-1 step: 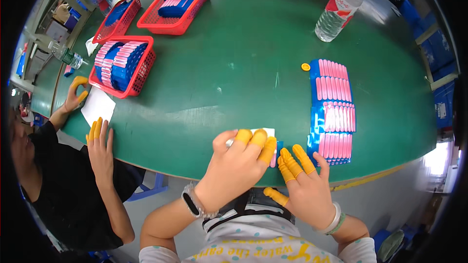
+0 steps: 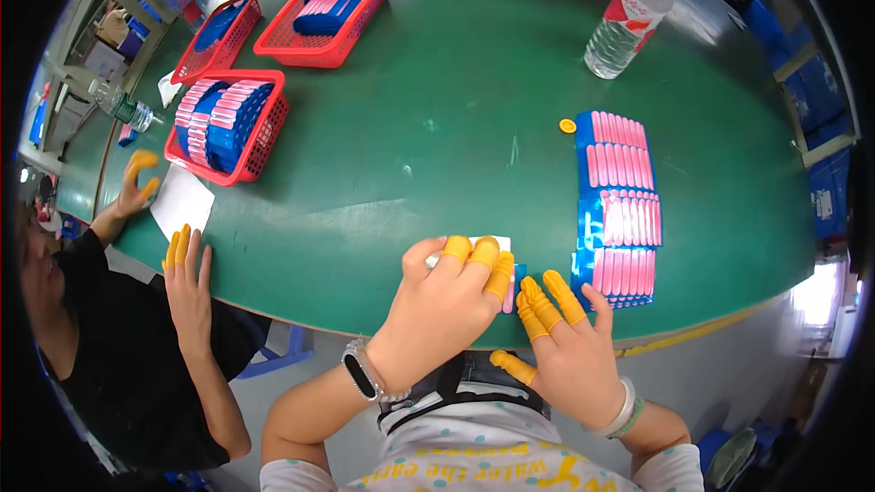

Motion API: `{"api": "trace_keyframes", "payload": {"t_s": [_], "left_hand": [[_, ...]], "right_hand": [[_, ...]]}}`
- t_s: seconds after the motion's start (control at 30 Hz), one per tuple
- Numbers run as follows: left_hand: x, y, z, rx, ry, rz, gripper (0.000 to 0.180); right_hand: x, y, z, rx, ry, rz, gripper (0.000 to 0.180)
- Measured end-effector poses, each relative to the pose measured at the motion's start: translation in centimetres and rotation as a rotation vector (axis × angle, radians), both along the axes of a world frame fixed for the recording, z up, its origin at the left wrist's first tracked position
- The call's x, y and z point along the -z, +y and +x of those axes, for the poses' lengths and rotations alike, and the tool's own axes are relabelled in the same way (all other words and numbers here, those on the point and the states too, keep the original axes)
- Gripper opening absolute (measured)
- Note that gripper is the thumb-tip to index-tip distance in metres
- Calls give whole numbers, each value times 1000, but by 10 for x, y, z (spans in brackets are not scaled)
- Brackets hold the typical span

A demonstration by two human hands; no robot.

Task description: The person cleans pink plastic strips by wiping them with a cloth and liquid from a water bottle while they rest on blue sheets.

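Observation:
My left hand (image 2: pixel 451 287), with yellow finger cots on several fingers, is closed over a white sheet (image 2: pixel 497 243) of paper or cloth; its thumb is bent in toward the index finger. Under those fingertips a pink strip (image 2: pixel 509 296) with a bit of blue backing (image 2: pixel 520 271) shows on the green table; the rest is hidden. Close to that strip, my right hand (image 2: pixel 574 355) is open, its cotted fingers stretched forward and the thumb apart. Beyond its fingertips lie blue sheets (image 2: pixel 589 219) bearing rows of glossy pink strips (image 2: pixel 629 219).
A yellow finger cot (image 2: pixel 568 126) lies by the blue sheets. A water bottle (image 2: pixel 629 18) stands far right. Red baskets (image 2: pixel 278 118) with blue and pink pieces sit at left. A co-worker's hands (image 2: pixel 187 287) rest near white paper (image 2: pixel 182 200). The table edge runs close below my hands.

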State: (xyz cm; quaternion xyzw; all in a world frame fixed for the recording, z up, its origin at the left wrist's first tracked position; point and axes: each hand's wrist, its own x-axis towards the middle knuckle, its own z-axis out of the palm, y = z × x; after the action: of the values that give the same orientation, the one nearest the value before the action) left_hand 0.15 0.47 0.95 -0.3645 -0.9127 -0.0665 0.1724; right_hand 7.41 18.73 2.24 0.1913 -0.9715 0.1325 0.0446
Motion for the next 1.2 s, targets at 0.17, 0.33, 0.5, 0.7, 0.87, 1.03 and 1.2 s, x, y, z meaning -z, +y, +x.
{"api": "trace_keyframes", "payload": {"t_s": [0.17, 0.33, 0.5, 0.7, 0.87, 1.03, 1.2], "left_hand": [[-4, -2, 20, 73, -51, -131, 30], [-14, -15, 42, 126, -235, -100, 30], [-8, -19, 32, 4, -134, 88, 31], [-2, 12, -5, 55, 2, -89, 30], [-7, 0, 22, 177, 33, -144, 29], [-11, -8, 39, 180, -206, -51, 27], [-27, -39, 46, 18, -370, 186, 37]], "right_hand": [[1, -1, 2, -16, 27, 41, 48], [0, 3, 3, -2, 8, 26, 48], [4, 4, 4, -11, -11, -28, 48], [2, 1, 5, -4, 7, 11, 44], [4, 1, 5, -3, 66, 6, 43], [4, 6, 7, 0, 22, 4, 42], [8, 9, 7, 25, -4, -76, 46]]}}
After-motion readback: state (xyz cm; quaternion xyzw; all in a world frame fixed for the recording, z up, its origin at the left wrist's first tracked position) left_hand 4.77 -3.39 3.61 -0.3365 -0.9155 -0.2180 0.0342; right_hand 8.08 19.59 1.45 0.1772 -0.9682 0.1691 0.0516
